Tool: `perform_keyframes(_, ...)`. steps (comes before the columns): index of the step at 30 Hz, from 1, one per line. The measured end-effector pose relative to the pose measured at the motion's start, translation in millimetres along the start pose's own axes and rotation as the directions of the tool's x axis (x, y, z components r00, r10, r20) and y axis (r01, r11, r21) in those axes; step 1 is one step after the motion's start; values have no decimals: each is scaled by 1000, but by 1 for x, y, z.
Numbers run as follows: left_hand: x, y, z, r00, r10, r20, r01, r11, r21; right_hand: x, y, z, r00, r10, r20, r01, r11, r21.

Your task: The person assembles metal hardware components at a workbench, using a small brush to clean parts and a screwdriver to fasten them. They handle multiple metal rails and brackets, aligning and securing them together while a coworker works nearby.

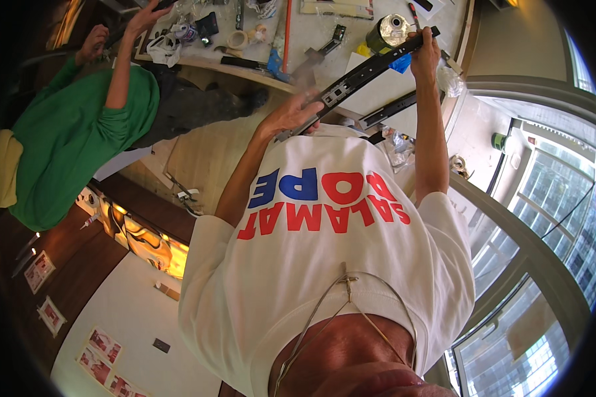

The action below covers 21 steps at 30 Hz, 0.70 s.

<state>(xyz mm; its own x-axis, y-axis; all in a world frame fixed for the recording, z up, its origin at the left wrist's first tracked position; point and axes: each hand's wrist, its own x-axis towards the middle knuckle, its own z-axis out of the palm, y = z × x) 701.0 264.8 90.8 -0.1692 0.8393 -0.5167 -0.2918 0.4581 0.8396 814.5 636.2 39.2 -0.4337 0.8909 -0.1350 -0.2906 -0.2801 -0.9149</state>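
I hold a long black drawer slide (361, 78) slantwise in front of my chest, near the table's edge. My left hand (291, 114) has its lower left end, the fingers bent against the metal. Up at the far right end, my right hand (426, 58) closes round the rail, beside a round tin (386, 34). A second black drawer slide (389, 110) lies below the first, between my arms. Metal slots and holes show along the held slide. A blurred patch near my left hand hides some detail.
The worktable (341, 63) bears a tape roll (237, 40), a red rod (287, 33), a blue piece (275, 65) and plastic bags. At my left a co-worker in a green shirt (79, 132) stands at the same table. Tall windows (543, 192) are to my right.
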Motion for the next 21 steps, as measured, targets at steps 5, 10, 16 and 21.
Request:
perform_keyframes(5, 7, 9, -5, 1000, -16, -22, 16, 999, 30, 5, 5, 3, 1000, -23, -12, 24, 998, 53)
perform_keyframes(10, 10, 12, -2, 998, -1, -60, 5, 998, 58, 1, 6, 8, 999, -34, 32, 33, 999, 35)
perform_keyframes(16, 9, 15, 0, 997, -2, -83, 10, 996, 92, 14, 4, -5, 997, -72, 10, 71, 995, 65)
perform_keyframes(21, 7, 6, -1, 993, 48, -105, -35, 992, 125, 19, -15, -8, 994, -113, -2, 113, 993, 47)
